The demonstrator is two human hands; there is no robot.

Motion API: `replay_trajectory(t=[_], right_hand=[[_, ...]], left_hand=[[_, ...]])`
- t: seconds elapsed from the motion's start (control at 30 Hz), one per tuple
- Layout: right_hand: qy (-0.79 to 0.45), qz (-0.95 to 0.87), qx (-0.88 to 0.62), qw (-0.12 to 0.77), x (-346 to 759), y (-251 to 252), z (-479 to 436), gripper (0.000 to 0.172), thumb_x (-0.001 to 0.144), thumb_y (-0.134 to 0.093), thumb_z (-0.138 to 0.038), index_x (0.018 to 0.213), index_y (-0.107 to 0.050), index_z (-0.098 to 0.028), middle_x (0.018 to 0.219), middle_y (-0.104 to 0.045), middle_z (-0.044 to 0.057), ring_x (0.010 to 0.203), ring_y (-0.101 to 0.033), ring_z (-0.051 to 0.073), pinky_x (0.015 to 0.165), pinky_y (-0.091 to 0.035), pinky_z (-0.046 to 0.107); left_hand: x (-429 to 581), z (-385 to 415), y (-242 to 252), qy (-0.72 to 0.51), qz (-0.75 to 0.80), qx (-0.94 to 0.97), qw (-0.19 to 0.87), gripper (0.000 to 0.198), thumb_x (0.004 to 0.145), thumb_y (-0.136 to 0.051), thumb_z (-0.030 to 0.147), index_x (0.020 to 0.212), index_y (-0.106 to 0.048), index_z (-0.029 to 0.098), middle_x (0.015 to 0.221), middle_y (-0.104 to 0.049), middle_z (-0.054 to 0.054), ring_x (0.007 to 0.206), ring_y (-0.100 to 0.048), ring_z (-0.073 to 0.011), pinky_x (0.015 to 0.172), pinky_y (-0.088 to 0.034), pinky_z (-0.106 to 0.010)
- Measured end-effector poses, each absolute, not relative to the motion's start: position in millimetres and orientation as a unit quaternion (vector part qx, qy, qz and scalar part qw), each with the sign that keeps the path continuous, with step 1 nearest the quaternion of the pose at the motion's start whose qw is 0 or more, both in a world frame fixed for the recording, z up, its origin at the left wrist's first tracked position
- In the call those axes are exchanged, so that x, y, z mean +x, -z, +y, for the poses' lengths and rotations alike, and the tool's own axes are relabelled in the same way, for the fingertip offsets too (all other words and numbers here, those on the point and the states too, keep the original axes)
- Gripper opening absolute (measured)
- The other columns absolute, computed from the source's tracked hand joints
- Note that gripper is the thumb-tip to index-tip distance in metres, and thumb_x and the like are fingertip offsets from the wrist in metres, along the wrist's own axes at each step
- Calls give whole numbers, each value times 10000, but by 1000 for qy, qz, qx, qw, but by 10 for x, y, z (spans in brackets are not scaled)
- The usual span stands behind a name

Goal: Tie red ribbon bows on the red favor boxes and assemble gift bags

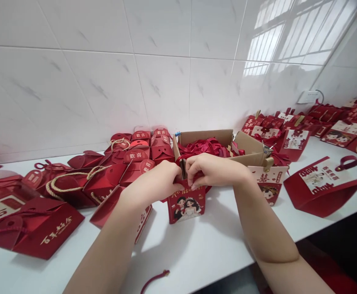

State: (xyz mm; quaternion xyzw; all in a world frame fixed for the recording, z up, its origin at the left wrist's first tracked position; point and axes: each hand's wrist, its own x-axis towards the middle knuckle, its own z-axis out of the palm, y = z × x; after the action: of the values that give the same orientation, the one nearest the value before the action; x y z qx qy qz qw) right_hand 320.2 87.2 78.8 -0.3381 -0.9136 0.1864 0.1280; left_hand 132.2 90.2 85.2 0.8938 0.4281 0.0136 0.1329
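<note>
A small red gift box point(187, 207) with a cartoon bride and groom on its front stands upright on the white table, between my hands. My left hand point(160, 179) has its fingers closed on the box's upper left edge. From the other side, my right hand point(207, 168) pinches the top of the same box, thumb and fingertips together. The inside of the box and part of its top are hidden by my fingers. On the table in front of me lies a dark red strap point(154, 279) with a small metal end.
Behind my hands is a cardboard carton point(207, 134) of red ribbons point(203, 147). Several red boxes with rope handles point(71, 185) crowd the left. To the right stand a red box with a loop strap point(322, 188) and more boxes along the tiled wall point(166, 90).
</note>
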Motion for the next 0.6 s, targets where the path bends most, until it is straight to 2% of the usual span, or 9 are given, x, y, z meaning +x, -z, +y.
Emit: replay_trajectory(t=[0.4,0.6], right_hand=[[-199,-913,-331,131,3139,-786,897,126,758,-627,-115,775,-735,-178,825,-573,17,724,-552,105,694,-444,223],[-212,-903,-349,136,3119,-800,892,71,750,-664,-156,762,-728,-184,819,-583,17,725,-553,107,684,-448,222]], left_hand=[[1294,881,-829,-25,443,884,146,132,745,-522,252,715,-630,181,610,-556,-1,414,-430,-85,374,-251,-216],[1268,910,-768,-32,444,885,134,167,753,-527,299,719,-628,170,659,-568,-22,409,-427,-83,375,-249,-225]])
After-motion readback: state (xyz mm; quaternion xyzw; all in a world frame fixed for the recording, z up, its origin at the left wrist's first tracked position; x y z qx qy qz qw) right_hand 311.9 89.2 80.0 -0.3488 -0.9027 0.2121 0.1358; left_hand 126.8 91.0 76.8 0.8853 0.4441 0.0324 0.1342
